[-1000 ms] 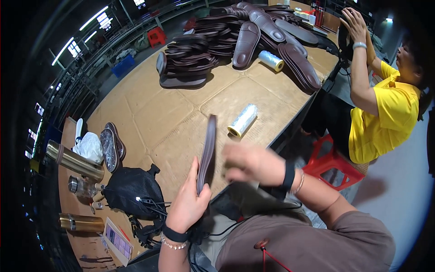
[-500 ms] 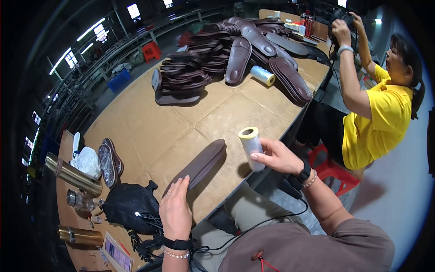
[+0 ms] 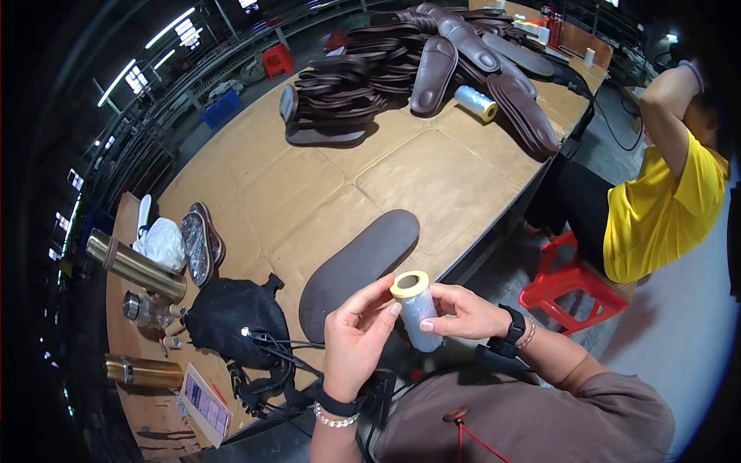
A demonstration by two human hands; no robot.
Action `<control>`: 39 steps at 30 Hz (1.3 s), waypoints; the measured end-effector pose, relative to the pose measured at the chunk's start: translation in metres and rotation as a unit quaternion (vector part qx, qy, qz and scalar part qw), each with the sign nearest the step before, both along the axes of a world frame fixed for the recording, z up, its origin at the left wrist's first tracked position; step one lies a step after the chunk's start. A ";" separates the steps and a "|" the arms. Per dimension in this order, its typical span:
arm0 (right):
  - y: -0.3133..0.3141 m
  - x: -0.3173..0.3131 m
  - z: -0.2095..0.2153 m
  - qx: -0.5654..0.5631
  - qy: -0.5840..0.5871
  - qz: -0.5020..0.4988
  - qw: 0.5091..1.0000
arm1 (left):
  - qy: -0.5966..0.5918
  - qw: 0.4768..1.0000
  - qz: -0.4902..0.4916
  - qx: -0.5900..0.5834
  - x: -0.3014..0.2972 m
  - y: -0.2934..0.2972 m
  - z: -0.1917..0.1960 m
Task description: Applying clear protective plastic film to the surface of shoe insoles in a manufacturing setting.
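Roll: I hold a small roll of clear film with a yellow core, upright and tilted slightly, near me, just off the table's near edge.
Left hand: my left hand is curled around the roll's left side, fingertips touching near the top rim.
Right hand: my right hand grasps the roll from the right, thumb and fingers pressed on its body.
Insole: a dark brown insole lies flat on the table, just beyond my hands, untouched.
Left side: I see a black bag with cables and a brass-coloured flask.
Far side: a pile of brown soles and a second roll.
Right: another person in a yellow shirt sits by a red stool.
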State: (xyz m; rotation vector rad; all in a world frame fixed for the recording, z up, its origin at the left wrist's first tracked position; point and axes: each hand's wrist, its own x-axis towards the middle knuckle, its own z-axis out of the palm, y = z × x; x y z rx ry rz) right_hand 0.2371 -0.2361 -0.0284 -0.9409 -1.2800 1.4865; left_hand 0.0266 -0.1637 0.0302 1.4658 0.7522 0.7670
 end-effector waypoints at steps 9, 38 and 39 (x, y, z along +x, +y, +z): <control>0.001 -0.024 -0.003 0.073 -0.125 -0.084 0.986 | -0.043 0.999 0.017 -0.010 -0.013 0.004 -0.024; 0.002 -0.045 -0.018 0.180 -0.197 -0.171 0.948 | -0.084 0.991 0.105 -0.017 -0.006 -0.017 -0.032; 0.002 -0.045 -0.019 0.194 -0.209 -0.182 0.941 | -0.087 0.990 0.106 -0.012 -0.006 -0.016 -0.033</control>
